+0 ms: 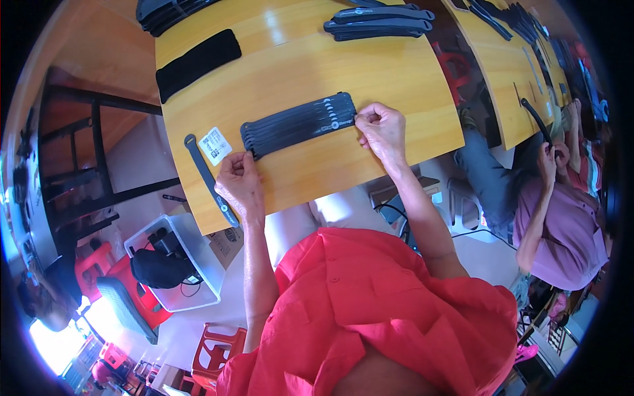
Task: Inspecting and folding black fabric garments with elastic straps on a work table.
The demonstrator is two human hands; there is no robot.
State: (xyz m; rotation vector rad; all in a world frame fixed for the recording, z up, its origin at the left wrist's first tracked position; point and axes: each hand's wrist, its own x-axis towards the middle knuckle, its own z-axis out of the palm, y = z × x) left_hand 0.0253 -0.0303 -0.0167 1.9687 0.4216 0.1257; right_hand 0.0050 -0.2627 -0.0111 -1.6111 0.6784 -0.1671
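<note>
Several flat black straps (290, 125) lie overlapping in a fanned row on the wooden table (297, 188) in front of me. Each has a rounded end at the left and a pale print toward the right. My left hand (241, 183) is closed, its fingertips pinching the lower left end of the nearest strap. At the right end, my right hand (383, 132) pinches the strap's corner between thumb and bent fingers. A single loose strap (206, 175), with an eyelet at its far end, lies to the left of my left hand. Beside it rests a white printed label sheet (214, 146).
A black cloth-like piece (199, 64) lies at the far left, and bundled straps (380, 23) sit at the back. Left of the table, a clear plastic bin (198, 251) holds dark items. At right, a co-worker (561, 224) holds a black strap at another table.
</note>
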